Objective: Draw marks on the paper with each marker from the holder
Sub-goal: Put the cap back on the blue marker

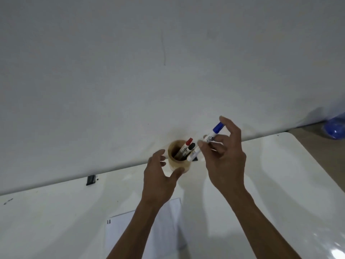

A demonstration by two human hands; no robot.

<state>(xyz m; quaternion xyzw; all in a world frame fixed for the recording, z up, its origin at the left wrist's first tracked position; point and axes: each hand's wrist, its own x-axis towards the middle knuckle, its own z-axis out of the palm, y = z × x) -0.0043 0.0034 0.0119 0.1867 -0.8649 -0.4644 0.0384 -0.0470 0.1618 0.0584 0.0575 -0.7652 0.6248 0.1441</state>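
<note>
A round wooden holder [178, 164] stands near the far edge of the white table, against the wall. Inside it lean a red-capped marker [185, 146] and a black-capped marker [189, 149]. My right hand [225, 157] pinches a white marker with a blue cap [207, 140], tilted, its lower end level with the holder's rim on the right. My left hand [160, 177] curves around the holder's left and front side, thumb at its base; contact is unclear. A white sheet of paper [119, 234] lies near me, partly hidden by my left forearm.
The white table [280, 184] has a rounded far right corner. A small black clip [91, 180] sits at its far edge on the left. A blue object [334, 128] lies on the floor at far right. The plain wall rises right behind the holder.
</note>
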